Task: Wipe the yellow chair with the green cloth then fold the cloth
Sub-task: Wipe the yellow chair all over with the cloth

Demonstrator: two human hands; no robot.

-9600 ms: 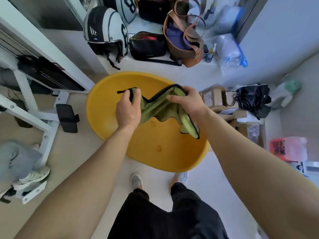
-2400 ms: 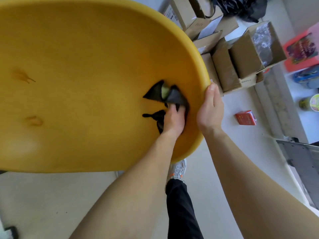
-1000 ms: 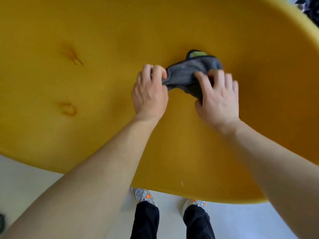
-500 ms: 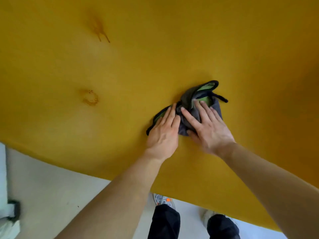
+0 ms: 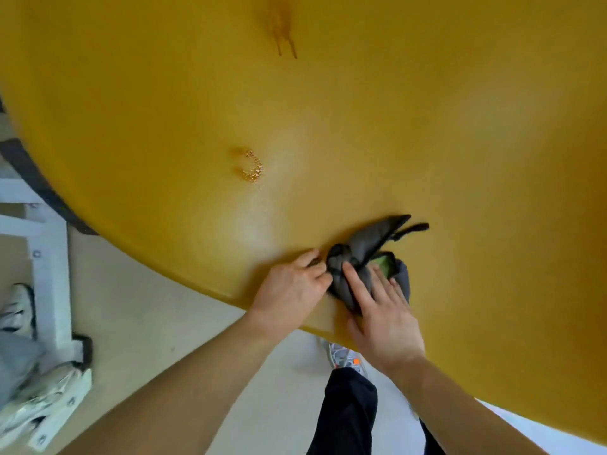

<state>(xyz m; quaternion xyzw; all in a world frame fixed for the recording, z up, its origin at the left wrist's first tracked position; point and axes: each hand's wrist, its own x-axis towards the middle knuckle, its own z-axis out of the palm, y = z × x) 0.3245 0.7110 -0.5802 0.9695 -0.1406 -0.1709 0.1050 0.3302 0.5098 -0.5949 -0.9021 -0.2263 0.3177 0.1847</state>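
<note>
The yellow chair (image 5: pixel 361 110) fills most of the head view, its seat close under me. The green cloth (image 5: pixel 368 254) lies bunched near the seat's front edge, grey side out, with a small green patch and a dark loop showing. My left hand (image 5: pixel 290 289) is at the cloth's left end, its curled fingers pinching the bunched fabric. My right hand (image 5: pixel 384 311) lies on the cloth's near side and presses it down with straight fingers.
The seat carries a ring-shaped stain (image 5: pixel 251 165) and a brown streak (image 5: pixel 284 37). To the left on the pale floor stand a white metal frame (image 5: pixel 49 267) and light sneakers (image 5: pixel 42 412). My shoe (image 5: pixel 345 354) and dark trouser leg (image 5: pixel 348 415) are below the seat edge.
Both hands and the cloth have slid toward the seat's front edge. My left fingers, flat on the cloth half a second ago, now curl around its end.
</note>
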